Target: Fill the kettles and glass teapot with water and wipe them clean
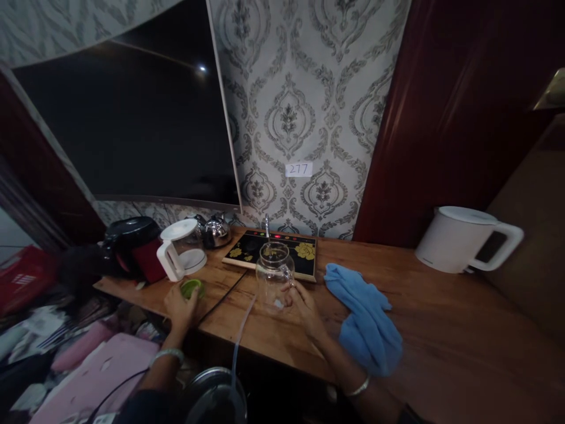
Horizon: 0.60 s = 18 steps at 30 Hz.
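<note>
My right hand (306, 306) is closed on the handle of a clear glass jug (271, 280). The jug is upright, its open mouth just under a thin metal spout (267, 227); whether its base touches the table cannot be told. Something small and white shows low in the jug. My left hand (177, 306) has its fingers around a small green round cup-like thing (192, 289), held over the table's front edge. Behind the jug lies a black tea hob (247, 253) with gold flowers and lit red marks.
A blue cloth (366, 318) and a white electric kettle (457, 238) are to the right. Leftward stand a white-handled glass pot (170, 256), a steel kettle (216, 231) and a red-and-black appliance (135, 250). A clear hose (238, 344) drops into a metal bucket (216, 377) below.
</note>
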{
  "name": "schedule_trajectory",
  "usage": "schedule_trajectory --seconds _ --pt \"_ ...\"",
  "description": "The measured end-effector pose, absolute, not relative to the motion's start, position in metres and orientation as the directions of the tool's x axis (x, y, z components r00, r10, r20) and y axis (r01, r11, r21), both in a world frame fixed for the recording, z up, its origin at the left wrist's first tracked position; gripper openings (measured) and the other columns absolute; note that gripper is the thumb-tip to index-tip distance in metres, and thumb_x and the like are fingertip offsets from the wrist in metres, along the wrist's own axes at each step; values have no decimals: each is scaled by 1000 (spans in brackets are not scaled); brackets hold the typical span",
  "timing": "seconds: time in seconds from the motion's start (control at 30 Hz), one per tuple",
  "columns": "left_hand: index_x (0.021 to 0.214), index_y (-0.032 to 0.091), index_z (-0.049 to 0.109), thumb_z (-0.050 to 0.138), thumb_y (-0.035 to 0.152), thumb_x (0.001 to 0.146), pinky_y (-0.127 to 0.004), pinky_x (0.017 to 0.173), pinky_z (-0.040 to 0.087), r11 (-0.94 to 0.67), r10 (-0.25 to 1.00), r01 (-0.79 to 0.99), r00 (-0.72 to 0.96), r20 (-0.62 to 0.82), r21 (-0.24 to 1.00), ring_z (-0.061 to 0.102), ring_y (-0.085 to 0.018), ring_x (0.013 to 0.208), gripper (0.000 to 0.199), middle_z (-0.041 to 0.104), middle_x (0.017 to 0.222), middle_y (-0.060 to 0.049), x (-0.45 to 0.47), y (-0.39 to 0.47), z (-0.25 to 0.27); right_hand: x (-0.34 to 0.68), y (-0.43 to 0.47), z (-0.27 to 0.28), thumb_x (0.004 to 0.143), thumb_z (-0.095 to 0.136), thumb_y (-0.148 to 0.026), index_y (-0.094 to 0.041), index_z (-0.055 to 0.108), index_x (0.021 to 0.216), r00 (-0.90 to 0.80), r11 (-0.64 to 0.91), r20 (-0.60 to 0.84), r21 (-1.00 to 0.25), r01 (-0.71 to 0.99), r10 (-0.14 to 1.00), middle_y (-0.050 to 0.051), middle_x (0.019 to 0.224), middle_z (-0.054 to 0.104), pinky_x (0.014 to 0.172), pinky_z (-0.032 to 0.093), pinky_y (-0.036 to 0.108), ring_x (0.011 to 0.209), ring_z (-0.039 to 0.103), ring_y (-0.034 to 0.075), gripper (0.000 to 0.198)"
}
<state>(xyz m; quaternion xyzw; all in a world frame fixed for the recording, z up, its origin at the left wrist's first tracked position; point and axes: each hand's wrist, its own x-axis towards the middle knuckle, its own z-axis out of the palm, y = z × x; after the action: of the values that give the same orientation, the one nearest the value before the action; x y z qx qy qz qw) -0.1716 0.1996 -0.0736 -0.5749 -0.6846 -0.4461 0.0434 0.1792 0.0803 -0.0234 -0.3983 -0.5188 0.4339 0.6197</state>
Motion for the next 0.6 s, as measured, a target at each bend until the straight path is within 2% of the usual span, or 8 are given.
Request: schedule_trajectory --seconds 0.13,0.2,0.27,0.4,0.5,0.6 --pt "118 13 59 54 55 79 -56 108 37 -288 727 789 -189 660 543 54 -37 122 58 63 123 -20 -130 188 -62 181 76 -29 86 60 -52 -23 63 100 170 361 346 -930 -69 923 1 88 64 81 48 32 85 60 20 32" --pt "124 16 57 55 57 81 -53 108 40 -393 761 695 -122 637 602 55 -33 123 59 63 127 -16 -103 183 -56 181 75 -37 82 66 -48 -23 61 110 246 378 367 -926 -1 897 5 107 66 94 46 37 103 60 24 38" --pt "129 19 56 56 58 83 -53 112 38 -454 825 564 -24 564 689 53 -32 130 61 60 135 -15 -77 179 -50 181 76 -45 79 70 -46 -24 57 122 309 380 382 -922 69 871 8 128 61 107 40 44 122 53 28 51" --pt "141 19 50 63 64 77 -50 118 32 -443 896 266 155 415 856 45 -32 140 80 52 147 -17 -32 178 -36 180 82 -56 79 71 -45 -24 43 142 234 374 384 -923 89 893 11 150 47 118 29 49 140 41 29 72" --pt "145 20 48 69 65 72 -48 122 25 -395 903 106 225 365 913 37 -32 145 88 48 151 -15 -8 176 -27 179 83 -55 82 67 -47 -25 40 146 192 365 366 -930 41 911 10 152 46 119 30 48 141 41 28 73" --pt "144 18 49 70 63 73 -48 122 26 -368 893 11 284 350 930 39 -32 144 86 51 149 -15 4 171 -21 180 82 -52 87 61 -50 -26 39 148 192 366 360 -931 8 913 9 153 45 120 28 48 142 40 26 69"
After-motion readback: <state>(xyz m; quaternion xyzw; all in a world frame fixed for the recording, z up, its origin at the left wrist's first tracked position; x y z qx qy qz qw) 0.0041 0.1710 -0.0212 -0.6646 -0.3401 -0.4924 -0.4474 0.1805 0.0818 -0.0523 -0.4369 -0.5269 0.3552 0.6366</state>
